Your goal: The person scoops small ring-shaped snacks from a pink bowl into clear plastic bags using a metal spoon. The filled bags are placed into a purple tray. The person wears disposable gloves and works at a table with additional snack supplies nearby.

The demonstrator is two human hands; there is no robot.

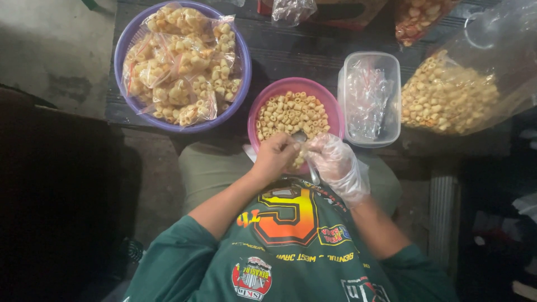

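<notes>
The right hand (335,162) wears a thin, clear plastic glove, crinkled and faintly glossy; the left hand (275,155) is bare. The pink bowl (330,103) and purple basin (126,42) are smooth plastic. The clear tub (391,100) is translucent plastic. The packed bags (179,61) are shiny film. The snack rings (291,114) look dry and matt. The surface (302,53) is dark, ridged wood.

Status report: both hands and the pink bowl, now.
Bare left hand and plastic-gloved right hand together at near rim of round pink plastic bowl of ring-shaped snacks. Grips unclear. Nothing in the way.
</notes>
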